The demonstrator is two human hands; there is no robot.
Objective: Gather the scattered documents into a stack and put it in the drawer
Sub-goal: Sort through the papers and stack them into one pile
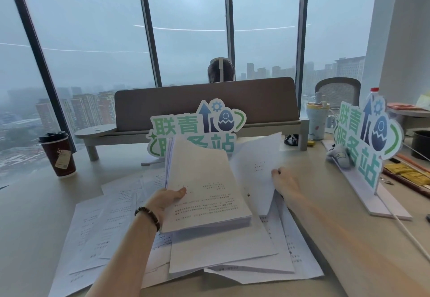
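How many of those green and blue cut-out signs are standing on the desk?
2. One green and blue cut-out sign stands behind the raised paper stack; the other stands at the desk's right side.

Two signs (197, 127), one coffee cup (58, 154), one paper stack (204, 189), perhaps a dozen loose sheets (104, 227).

The left hand (166, 200) grips a thick stack of documents (204, 187) by its left edge, thumb on top, lifted and tilted above the desk (35, 203). The right hand (285, 181) pinches a single sheet (253, 164) (curling upward) just right of the stack. Loose pages (111, 222) lie scattered beneath. A coffee cup (58, 154) stands far left.
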